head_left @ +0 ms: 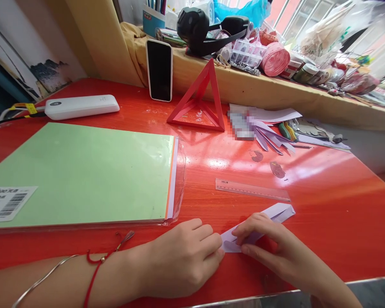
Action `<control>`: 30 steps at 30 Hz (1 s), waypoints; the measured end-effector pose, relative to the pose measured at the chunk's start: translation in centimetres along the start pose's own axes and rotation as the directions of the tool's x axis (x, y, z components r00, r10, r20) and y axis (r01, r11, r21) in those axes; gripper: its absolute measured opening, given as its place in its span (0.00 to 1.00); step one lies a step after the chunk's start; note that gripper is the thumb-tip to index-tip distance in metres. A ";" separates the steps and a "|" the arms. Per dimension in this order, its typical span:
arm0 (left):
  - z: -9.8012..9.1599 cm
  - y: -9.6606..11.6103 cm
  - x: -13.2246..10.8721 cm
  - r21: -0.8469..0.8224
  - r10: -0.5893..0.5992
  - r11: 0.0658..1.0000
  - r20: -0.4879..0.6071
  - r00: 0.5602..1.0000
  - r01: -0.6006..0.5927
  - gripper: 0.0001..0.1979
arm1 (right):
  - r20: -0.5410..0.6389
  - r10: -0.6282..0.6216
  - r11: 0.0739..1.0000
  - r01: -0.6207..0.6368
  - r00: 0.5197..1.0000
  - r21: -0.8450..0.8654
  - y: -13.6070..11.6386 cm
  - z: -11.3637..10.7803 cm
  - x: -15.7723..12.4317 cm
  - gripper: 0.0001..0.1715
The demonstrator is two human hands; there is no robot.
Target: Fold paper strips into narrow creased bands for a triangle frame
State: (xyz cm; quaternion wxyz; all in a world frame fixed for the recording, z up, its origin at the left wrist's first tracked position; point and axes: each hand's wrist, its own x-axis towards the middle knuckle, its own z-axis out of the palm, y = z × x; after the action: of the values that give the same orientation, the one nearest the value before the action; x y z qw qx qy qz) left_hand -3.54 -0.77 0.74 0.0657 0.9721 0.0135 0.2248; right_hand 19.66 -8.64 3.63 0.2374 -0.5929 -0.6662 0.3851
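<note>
A folded lilac paper strip [277, 212] lies slantwise on the red table near its front edge. My left hand [192, 256] is closed, its fingertips and thumb gripping the strip's left end. Over the strip's middle curls my right hand [269, 239], thumb and fingers pinching at a folded flap. The strip's far right end sticks out past my knuckles. Behind it lies a clear ruler [253, 190]. Part of the strip is hidden under my right fingers.
A plastic-sleeved pack of green paper [93, 171] lies at left. Farther back are a white power bank [82, 107], a propped phone [159, 70], a red paper pyramid frame [216, 96] and lilac paper strips [276, 114]. Various items crowd the cloth-covered ledge [295, 96].
</note>
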 end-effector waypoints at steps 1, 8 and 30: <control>0.0 0.0 0.0 0.007 -0.001 1.000 -0.003 1.000 0.001 0.13 | 0.009 -0.012 1.000 0.012 1.000 -0.010 0.0 0.0 0.0 0.09; 0.3 -0.1 -0.1 0.004 -0.004 1.000 0.001 1.000 0.004 0.14 | 0.092 -0.054 0.997 0.059 0.994 -0.057 -0.7 0.4 0.8 0.11; 0.2 -0.7 -0.1 -0.141 0.039 0.989 -0.019 0.999 -0.041 0.16 | 0.087 -0.187 0.982 0.183 0.979 0.051 0.5 1.0 1.1 0.13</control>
State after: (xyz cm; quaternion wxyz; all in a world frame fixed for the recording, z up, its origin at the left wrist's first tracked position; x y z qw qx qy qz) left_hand -3.56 -0.08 0.40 0.1297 0.9633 -0.0213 0.2341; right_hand 18.98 -7.83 2.49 0.2542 -0.5049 -0.7203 0.4021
